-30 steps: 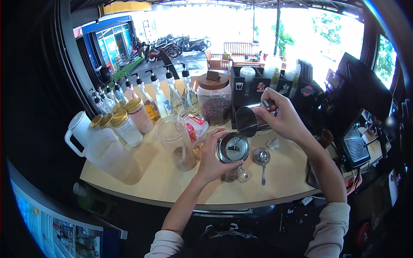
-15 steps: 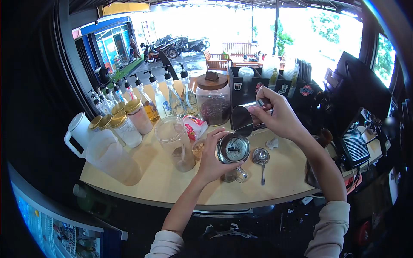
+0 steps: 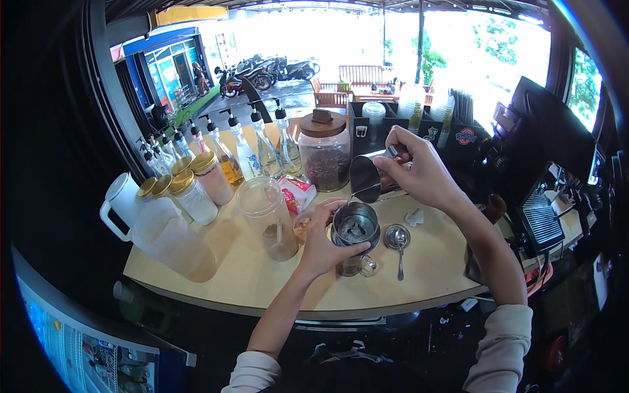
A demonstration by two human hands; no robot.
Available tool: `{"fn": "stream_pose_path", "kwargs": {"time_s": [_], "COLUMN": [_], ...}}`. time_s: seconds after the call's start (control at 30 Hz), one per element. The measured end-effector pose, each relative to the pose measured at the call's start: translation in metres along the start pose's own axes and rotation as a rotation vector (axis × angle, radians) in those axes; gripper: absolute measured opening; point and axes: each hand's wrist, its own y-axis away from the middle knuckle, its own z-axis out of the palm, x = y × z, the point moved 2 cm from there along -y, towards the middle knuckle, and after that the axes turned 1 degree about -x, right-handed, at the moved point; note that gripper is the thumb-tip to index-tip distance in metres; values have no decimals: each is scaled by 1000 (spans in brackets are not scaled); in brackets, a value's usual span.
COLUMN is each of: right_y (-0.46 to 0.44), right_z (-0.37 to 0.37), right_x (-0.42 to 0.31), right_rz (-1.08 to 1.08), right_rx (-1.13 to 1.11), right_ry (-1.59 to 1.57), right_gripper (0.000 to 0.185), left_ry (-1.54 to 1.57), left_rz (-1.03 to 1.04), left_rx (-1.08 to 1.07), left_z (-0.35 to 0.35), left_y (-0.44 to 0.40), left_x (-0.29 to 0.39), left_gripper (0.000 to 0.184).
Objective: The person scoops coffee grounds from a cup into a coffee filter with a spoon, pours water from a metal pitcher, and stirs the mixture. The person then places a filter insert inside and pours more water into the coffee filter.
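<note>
Tilted above the work area, a dark metal pitcher [image 3: 366, 179] hangs by its handle from my right hand [image 3: 419, 167], whose fingers are closed on it. A thin stream of liquid falls from its lip into a round metal filter [image 3: 356, 226]. My left hand [image 3: 324, 244] wraps round the filter's left and front sides, thumb along the near rim. Liquid shows inside the filter. Under it stands a small glass mug [image 3: 354, 266] with a handle at the right. Right of the filter, a spoon [image 3: 401, 258] rests on a small round metal lid [image 3: 395, 235].
Left on the counter [image 3: 282, 291] stand a frosted pitcher [image 3: 171, 241], gold-lidded jars [image 3: 194, 196] and a tall clear container [image 3: 265, 219]. Behind are pump bottles [image 3: 246, 157], a wooden-lidded jar [image 3: 325, 157] and a black cup organizer [image 3: 393, 131]. A machine [image 3: 547, 213] stands right.
The pitcher and my right hand have shifted slightly left, and the pitcher's lip is now over the filter's left side. The liquid in the filter looks higher. My left hand stays on the filter.
</note>
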Motion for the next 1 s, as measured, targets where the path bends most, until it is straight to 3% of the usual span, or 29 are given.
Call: {"fn": "stream_pose_path", "kwargs": {"time_s": [0.3,0.53,0.6,0.7,0.8,0.87,1.0], "right_y": [4,17,21,28,37,46,79], "right_z": [-8,-8,-8,-12,-14,-17,-21], "right_x": [10,5,10,26,47,67,91], "right_rz": [-86,-7,17,-38,-80,3,79], "right_rx": [58,66,78,134,203,271,357], "right_ry": [92,-78,-96,90,-41,-277,-397], "right_gripper": [25,27,27,26,24,22,20], "left_ry": [56,-76,-125,-151,-323,-330,-399], "left_rz": [-42,31,77,67,122,129,181], "left_rx": [-2,15,74,72,47,36,34], "left_z": [-3,-5,-7,-7,-11,-12,-15], "left_y": [0,1,1,0,-2,-3,-5], "left_x": [0,3,9,11,21,21,24], "left_gripper": [81,85,78,78,82,81,79]}}
